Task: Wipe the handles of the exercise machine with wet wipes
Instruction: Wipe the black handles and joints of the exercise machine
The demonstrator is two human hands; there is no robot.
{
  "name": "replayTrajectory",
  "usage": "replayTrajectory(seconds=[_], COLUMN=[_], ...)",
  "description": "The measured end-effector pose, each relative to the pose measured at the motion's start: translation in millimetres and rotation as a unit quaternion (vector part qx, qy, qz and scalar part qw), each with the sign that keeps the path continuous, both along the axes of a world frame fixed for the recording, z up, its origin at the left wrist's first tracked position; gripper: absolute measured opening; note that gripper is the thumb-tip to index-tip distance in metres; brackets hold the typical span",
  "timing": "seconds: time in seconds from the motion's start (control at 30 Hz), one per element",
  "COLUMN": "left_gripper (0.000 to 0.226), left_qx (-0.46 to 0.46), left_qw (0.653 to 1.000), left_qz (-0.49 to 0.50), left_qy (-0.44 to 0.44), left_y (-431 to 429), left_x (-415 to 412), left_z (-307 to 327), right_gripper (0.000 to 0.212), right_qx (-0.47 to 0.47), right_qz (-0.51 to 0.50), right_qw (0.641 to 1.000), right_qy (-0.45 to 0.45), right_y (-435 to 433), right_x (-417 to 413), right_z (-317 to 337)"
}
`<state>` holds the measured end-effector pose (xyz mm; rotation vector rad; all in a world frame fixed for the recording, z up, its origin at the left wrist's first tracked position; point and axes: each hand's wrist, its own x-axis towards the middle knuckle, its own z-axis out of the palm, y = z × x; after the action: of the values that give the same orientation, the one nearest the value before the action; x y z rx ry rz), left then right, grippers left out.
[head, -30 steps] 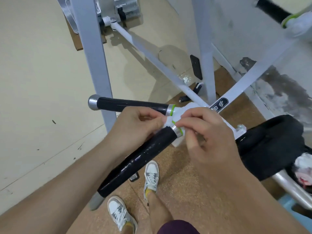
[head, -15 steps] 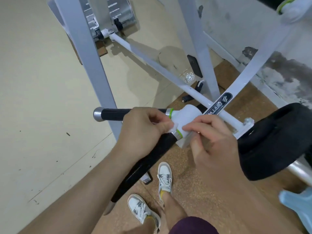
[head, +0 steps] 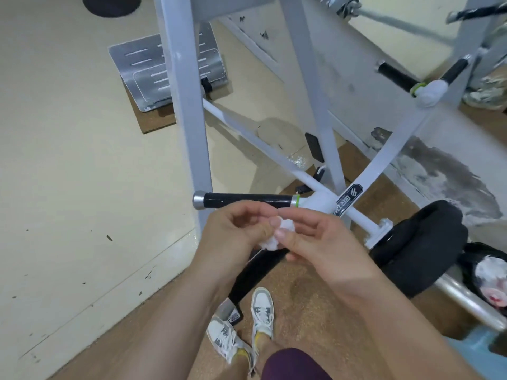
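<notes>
Where both hands (head: 277, 242) meet, crumpled wet wipe (head: 277, 237) (pinched), above black handle (head: 255, 267)

The lower black foam handle (head: 255, 270) is largely hidden behind both hands. The crumpled white wet wipe (head: 277, 237) shows only partly between fingers. A black round object (head: 112, 5) is cut off at the top edge.

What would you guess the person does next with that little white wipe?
Probably press the wipe onto a black handle and rub. Both hands pinch it bunched up, just in front of the handle, not touching the grip.
</notes>
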<state>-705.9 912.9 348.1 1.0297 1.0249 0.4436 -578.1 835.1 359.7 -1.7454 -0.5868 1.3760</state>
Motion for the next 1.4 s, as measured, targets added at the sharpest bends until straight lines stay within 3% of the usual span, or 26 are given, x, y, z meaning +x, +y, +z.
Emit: replayTrajectory(seconds=[0.1, 0.17, 0.3, 0.37, 0.47, 0.5, 0.57, 0.63, 0.73, 0.9, 0.97, 1.07, 1.17, 1.3, 1.4], left_gripper=[0.013, 0.019, 0.031, 0.031, 0.014, 0.007, 0.015, 0.023, 0.01, 0.008, 0.009, 0.011, 0.016, 0.015, 0.005], left_qx=[-0.08, -0.076, -0.004, 0.082, 0.294, 0.339, 0.389, 0.424, 0.458, 0.423, 0.419, 0.385, 0.375, 0.387, 0.244], left_qw=[0.99, 0.991, 0.998, 0.988, 0.909, 0.877, 0.824, 0.797, 0.777, 0.801, 0.792, 0.772, 0.778, 0.839, 0.916], left_qz=[0.08, 0.068, -0.066, -0.092, -0.106, -0.115, -0.147, -0.133, -0.072, 0.051, 0.124, 0.226, 0.221, 0.121, 0.181], left_qy=[-0.089, -0.086, 0.011, 0.096, 0.275, 0.321, 0.384, 0.41, 0.425, 0.421, 0.427, 0.452, 0.453, 0.364, 0.262], left_y=[-6.9, -8.3, -12.6, -18.5, -37.5, -46.3, -64.2, -77.3, -91.4, -111.3, -114.8, -108.5, -100.3, -106.4, -102.9], left_x=[-15.6, -25.4, -39.6, -42.9, -37.2, -32.9, -20.5, -5.2, 22.6, 80.2, 83.0, 77.6, 93.2, 121.7, 127.8], left_z=[4.9, 8.2, 15.1, 13.0, -2.1, -10.1, -31.0, -44.3, -52.4, -69.1, -63.6, -57.5, -64.6, -62.9, -49.0], right_gripper=[0.015, 0.016, 0.016, 0.012, 0.014, 0.016, 0.021, 0.023, 0.029, 0.035, 0.032, 0.02, 0.018, 0.026, 0.019], right_qx=[0.028, 0.022, 0.023, 0.022, -0.003, -0.01, -0.007, 0.031, 0.087, 0.102, 0.137, 0.179, 0.181, 0.144, 0.113], right_qz=[-0.067, -0.086, -0.103, -0.089, -0.012, 0.018, 0.075, 0.132, 0.168, 0.096, 0.088, 0.164, 0.207, 0.115, 0.076], right_qw=[0.997, 0.996, 0.994, 0.995, 0.981, 0.973, 0.955, 0.936, 0.928, 0.959, 0.96, 0.941, 0.92, 0.967, 0.989], right_qy=[-0.006, 0.03, 0.009, -0.044, -0.192, -0.23, -0.286, -0.326, -0.321, -0.248, -0.228, -0.236, -0.278, -0.173, -0.056], right_y=[2.7, 3.9, 2.1, -2.4, -10.9, -14.3, -23.5, -34.1, -47.4, -55.6, -47.6, -28.4, -23.7, -31.9, -16.9], right_x=[-15.6, -19.8, -23.8, -24.6, -14.8, -9.9, -0.7, 7.4, 21.8, 63.5, 78.3, 72.8, 66.8, 103.1, 122.9], right_z=[10.0, 13.3, 16.9, 11.8, -6.1, -13.5, -28.1, -41.6, -59.7, -68.9, -65.5, -65.3, -69.1, -54.9, -40.5])
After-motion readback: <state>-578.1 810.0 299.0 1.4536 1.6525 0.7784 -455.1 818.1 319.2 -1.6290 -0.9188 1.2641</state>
